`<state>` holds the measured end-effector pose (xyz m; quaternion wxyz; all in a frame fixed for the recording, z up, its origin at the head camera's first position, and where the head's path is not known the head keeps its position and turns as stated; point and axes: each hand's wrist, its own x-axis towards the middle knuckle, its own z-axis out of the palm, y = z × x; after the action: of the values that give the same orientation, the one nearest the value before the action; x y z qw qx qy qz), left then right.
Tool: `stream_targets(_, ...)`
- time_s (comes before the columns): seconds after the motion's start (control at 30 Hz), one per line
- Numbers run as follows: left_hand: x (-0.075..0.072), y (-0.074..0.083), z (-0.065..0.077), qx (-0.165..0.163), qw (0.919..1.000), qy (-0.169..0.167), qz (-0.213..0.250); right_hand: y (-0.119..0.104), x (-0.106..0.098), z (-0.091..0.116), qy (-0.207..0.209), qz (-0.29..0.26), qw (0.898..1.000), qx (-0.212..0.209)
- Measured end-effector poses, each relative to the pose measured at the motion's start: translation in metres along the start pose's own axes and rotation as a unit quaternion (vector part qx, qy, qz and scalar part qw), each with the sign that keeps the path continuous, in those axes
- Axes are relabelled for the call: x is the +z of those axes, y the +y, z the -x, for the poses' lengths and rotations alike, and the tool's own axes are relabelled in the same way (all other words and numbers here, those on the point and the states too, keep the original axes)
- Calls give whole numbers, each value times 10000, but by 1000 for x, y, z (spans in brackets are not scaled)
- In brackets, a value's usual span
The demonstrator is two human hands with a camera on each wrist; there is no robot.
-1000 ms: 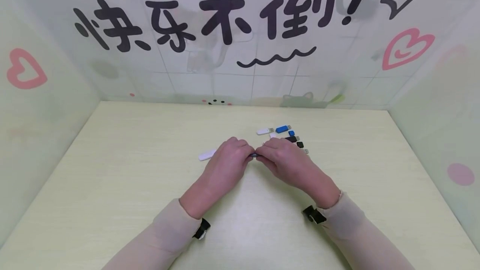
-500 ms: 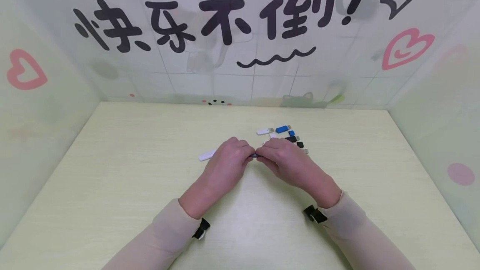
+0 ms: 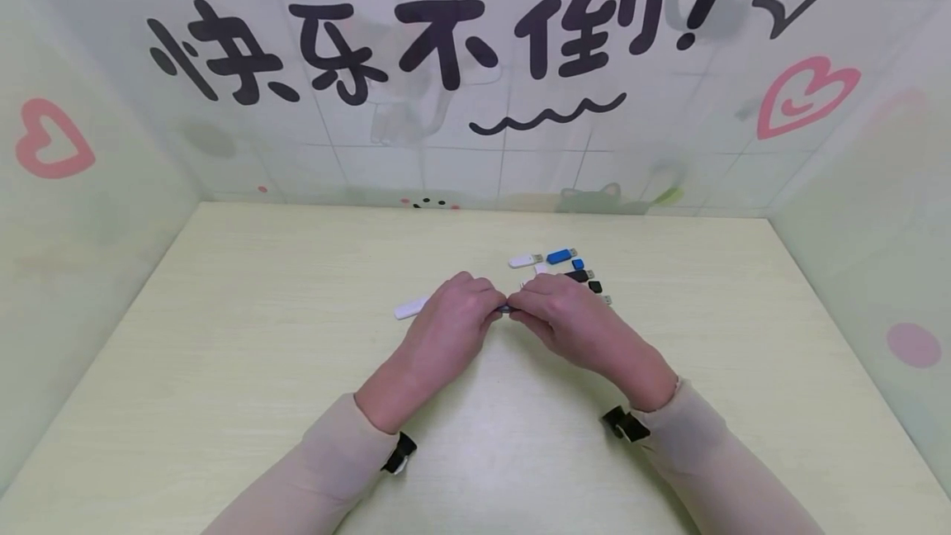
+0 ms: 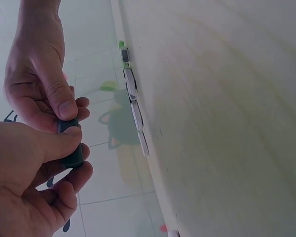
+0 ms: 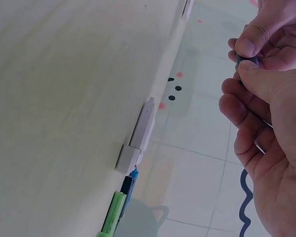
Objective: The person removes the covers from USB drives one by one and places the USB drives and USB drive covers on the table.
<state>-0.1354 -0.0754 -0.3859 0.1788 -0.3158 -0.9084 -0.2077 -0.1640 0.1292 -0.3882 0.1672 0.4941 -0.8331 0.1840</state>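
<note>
In the head view my left hand [image 3: 455, 319] and right hand [image 3: 570, 322] meet fingertip to fingertip over the table. Between them is a small dark USB stick [image 4: 73, 159], mostly covered by fingers. The left wrist view shows my left thumb and fingers pinching its longer part, while the right thumb and fingers pinch the opposite end. Both thumbs almost touch along it, as the right wrist view also shows. A white stick [image 3: 410, 308] lies on the table just left of my left hand, partly hidden by it.
Behind my right hand lie a white USB stick [image 3: 523, 261], a blue USB stick [image 3: 559, 256], a blue cap [image 3: 578, 264], a black USB stick [image 3: 578, 276] and a black cap [image 3: 595, 286]. A green stick [image 5: 112, 215] shows in the right wrist view. Walls [image 3: 416, 172] enclose the table.
</note>
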Motion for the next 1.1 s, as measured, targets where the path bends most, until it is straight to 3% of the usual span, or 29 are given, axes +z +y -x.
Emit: stream_targets(1.1,1,-3,0,128,9999,21,49,4,1,1,113,-138,9998,-95)
